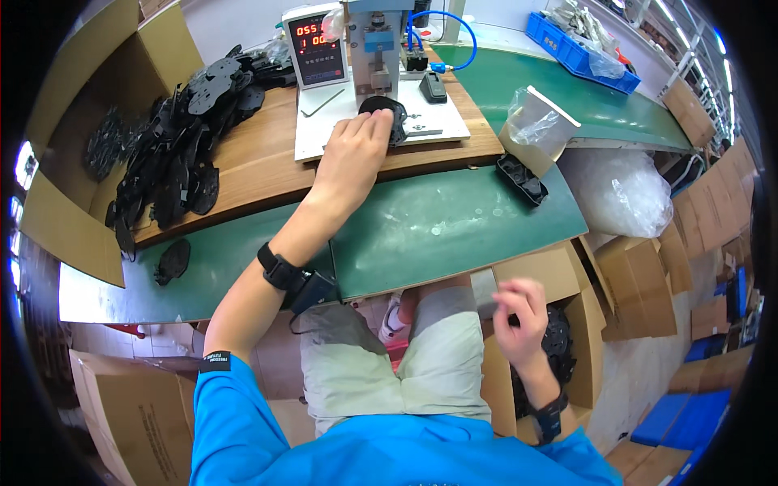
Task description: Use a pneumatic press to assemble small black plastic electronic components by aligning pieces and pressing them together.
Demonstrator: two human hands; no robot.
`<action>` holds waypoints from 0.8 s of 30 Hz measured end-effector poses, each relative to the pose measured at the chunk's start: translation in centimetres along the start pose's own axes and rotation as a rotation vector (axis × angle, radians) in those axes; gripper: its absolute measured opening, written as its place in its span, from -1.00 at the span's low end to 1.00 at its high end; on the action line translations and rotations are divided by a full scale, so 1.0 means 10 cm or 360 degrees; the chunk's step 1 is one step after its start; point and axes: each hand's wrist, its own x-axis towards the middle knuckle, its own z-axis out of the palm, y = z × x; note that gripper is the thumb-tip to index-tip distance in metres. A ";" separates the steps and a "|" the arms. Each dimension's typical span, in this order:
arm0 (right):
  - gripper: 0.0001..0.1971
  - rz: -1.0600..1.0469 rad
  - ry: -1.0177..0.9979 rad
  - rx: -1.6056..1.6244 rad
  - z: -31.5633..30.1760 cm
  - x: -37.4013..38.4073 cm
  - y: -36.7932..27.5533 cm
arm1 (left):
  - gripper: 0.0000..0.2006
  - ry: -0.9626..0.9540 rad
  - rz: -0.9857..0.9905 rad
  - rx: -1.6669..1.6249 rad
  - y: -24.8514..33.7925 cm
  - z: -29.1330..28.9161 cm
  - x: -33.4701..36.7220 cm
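Observation:
My left hand [354, 154] reaches forward to a small bench press [377, 49] and closes its fingers on the near edge of a flat black plastic part [398, 121]. That part lies on the white base plate [324, 130], under the press head; my fingers hide some of it. My right hand [523, 316] is raised over a cardboard box beside my right leg, its fingers loosely curled and apart, with nothing visible in them. Black plastic parts [557, 340] lie in that box, partly behind my right hand and forearm.
A heap of black plastic parts [166, 146] spills from a tipped carton [77, 231] at left. One loose part [172, 262] lies on the green table [454, 235]. A display box [316, 49], a hex key [322, 103] and a black tray [521, 179] stand around the press.

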 end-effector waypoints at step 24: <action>-0.62 -0.0387 -0.0280 -0.0412 1.45 2.46 -0.25 | -0.41 -0.0310 -0.0875 0.0293 -0.86 -1.52 -2.07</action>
